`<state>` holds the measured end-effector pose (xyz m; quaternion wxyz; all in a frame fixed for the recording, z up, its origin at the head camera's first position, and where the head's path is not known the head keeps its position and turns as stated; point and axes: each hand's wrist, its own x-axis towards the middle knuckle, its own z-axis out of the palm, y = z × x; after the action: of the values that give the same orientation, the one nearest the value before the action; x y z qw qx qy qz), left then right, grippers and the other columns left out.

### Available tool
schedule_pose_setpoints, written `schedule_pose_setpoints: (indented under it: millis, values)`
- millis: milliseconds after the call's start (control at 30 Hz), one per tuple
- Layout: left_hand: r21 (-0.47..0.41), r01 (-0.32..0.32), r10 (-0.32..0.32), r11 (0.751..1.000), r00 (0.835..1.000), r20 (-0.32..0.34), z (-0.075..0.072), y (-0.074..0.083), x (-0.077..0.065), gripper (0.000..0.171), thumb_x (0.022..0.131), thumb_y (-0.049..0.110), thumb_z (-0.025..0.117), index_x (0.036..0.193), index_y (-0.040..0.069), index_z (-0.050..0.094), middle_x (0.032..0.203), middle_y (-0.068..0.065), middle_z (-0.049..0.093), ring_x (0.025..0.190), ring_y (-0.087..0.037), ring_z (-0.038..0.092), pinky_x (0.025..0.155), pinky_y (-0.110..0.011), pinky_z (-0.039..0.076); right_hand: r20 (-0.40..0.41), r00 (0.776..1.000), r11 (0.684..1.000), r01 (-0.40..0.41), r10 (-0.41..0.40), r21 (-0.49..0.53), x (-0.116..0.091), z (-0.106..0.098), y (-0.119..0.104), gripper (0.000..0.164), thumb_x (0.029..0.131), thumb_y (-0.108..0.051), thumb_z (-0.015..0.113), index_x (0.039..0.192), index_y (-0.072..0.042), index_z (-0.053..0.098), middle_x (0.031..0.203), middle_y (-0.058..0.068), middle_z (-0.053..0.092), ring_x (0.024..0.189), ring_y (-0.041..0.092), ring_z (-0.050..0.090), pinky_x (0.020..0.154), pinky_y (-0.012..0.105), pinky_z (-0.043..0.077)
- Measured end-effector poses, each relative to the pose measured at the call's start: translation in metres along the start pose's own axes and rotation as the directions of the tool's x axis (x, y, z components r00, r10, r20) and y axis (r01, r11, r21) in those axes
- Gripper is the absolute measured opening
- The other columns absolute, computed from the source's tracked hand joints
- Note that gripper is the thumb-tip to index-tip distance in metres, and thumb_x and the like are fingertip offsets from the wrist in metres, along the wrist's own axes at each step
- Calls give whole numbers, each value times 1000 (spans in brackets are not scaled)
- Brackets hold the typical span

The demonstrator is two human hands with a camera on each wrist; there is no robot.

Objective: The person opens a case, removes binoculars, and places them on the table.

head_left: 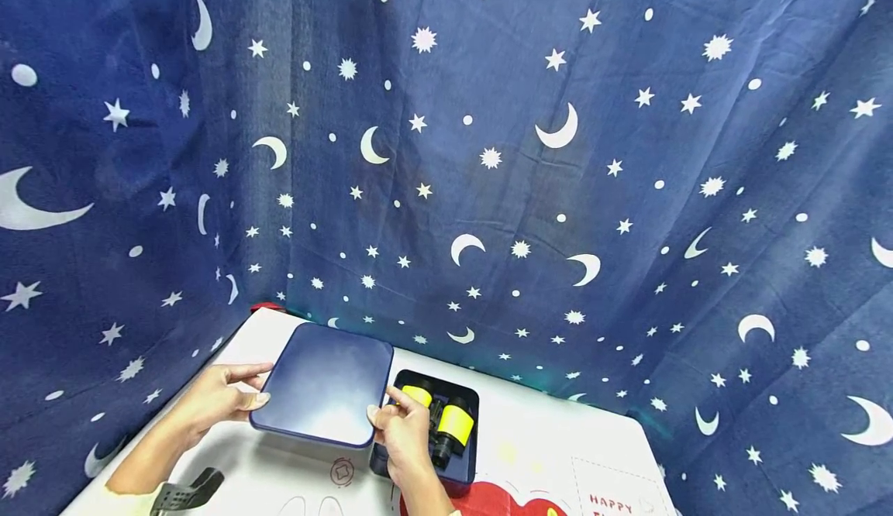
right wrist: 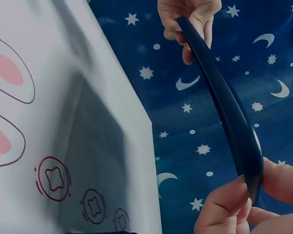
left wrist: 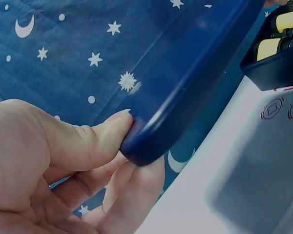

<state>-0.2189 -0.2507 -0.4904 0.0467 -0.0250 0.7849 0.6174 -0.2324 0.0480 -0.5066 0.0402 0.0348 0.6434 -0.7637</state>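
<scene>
Glossy navy lid (head_left: 324, 386), held aloft

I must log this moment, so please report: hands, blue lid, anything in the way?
Left hand, right hand grip blue lid above table. Binoculars in open box, partly hidden by right hand. Nothing seen blocking lid.

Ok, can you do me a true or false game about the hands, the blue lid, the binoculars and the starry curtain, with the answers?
1. The left hand and right hand hold the blue lid. True.
2. The binoculars lie in the dark blue box. True.
3. The blue lid is shut tight on the dark blue box. False: it is held up above the white table, and the binoculars show.
4. The curtain has moons and stars on it. True.
5. The binoculars are all red. False: they are yellow and black.
6. Only one hand touches the blue lid. False: both do.
</scene>
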Motion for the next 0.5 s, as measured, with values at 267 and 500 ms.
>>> schedule_pose_setpoints:
  millis: [267, 500]
  values:
    - [13, 10, -11, 1000, 1000, 20, -11, -8, 5, 68, 90, 4, 75, 149, -12, 45, 106, -10, 62, 81, -8, 65, 71, -30, 63, -3, 1000, 1000, -2, 2, -5, 3, 10, 11, 60, 81, 8, 73, 138, 13, 56, 71, -7, 51, 62, 7, 48, 51, 19, 45]
    - [-3, 13, -13, 1000, 1000, 27, -15, -15, 8, 68, 90, 3, 74, 149, -13, 44, 111, -14, 60, 84, -7, 63, 72, -30, 63, -52, 999, 998, 2, -5, -58, 8, 22, 19, 58, 79, 10, 72, 135, 13, 59, 69, -7, 49, 58, 8, 45, 51, 19, 43]
